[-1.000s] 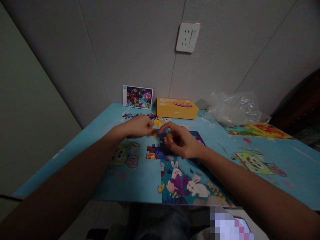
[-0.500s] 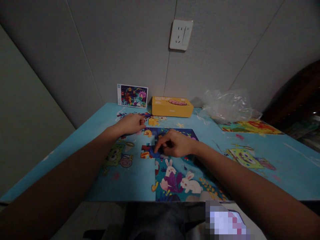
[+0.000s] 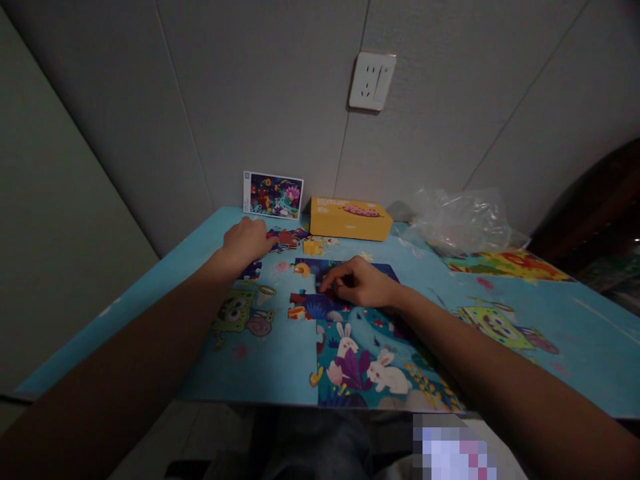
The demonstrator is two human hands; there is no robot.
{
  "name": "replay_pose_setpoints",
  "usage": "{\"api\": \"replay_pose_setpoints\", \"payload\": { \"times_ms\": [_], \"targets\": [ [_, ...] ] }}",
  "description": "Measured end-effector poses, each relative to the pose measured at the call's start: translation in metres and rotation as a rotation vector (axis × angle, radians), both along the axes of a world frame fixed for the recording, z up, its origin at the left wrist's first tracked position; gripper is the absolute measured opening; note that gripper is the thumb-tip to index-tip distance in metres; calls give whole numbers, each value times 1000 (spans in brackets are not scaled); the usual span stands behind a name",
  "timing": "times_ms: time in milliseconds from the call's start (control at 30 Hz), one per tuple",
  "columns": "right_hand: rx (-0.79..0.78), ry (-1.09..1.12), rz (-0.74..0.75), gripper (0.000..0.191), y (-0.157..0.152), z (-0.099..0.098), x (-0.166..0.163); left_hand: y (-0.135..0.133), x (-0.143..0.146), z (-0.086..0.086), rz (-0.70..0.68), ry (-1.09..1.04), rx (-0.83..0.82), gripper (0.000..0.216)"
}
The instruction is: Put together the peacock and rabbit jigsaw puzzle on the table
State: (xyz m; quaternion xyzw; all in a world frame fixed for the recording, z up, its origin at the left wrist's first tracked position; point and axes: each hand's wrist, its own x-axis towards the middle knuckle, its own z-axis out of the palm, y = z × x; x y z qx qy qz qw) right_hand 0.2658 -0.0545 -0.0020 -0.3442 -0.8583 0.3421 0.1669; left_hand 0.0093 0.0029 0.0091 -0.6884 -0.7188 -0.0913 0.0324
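A partly assembled jigsaw puzzle (image 3: 373, 360) with white rabbits lies at the table's front middle, its left edge jagged. My right hand (image 3: 363, 283) rests over its upper part, index finger stretched down to the dark blue area and other fingers bent; no piece shows in it. Farther back on the left, my left hand (image 3: 247, 239) is over the table beside loose puzzle pieces (image 3: 287, 240), its thumb side near a reddish one. Most of its fingers are hidden behind the back of the hand. A yellow piece (image 3: 313, 248) lies right of that group, and a dark blue piece (image 3: 253, 270) lies by the left wrist.
A picture card (image 3: 275, 195) leans on the wall beside a yellow box (image 3: 350, 220). To the right, a clear plastic bag (image 3: 460, 220) lies by a colourful printed sheet (image 3: 510, 265). The blue tablecloth (image 3: 280, 380) has cartoon prints. A wall socket (image 3: 373, 81) is above.
My left hand has moved left and back, uncovering reddish loose pieces and a dark blue piece. My right hand has shifted slightly, its index finger a bit higher on the puzzle. The view has tilted slightly.
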Motion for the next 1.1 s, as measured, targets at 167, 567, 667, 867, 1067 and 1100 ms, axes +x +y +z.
{"api": "replay_pose_setpoints", "payload": {
  "times_ms": [167, 567, 667, 867, 1067, 1100],
  "targets": [
    [-22, 12, -8, 32, 0, -1, -1, 7, -4, -7, 22, 22, -115, 66],
    [-34, 14, -13, 31, 1, -2, -1, 12, 6, -3, -25, -216, 7, 25],
    [-33, 23, -17, 31, 2, -3, 0, 11, 5, -3, -14, -291, 132, 25],
    [-18, 10, -23, 31, 3, -4, 0, 7, 2, 0, -23, -301, 323, 25],
    [-21, 5, -21, 29, 3, -5, 0, 4, 6, 2, -101, -437, 436, 21],
    [-17, 5, -25, 28, 3, -5, 0, 4, 8, 3, -128, -469, 452, 20]
  ]
}}
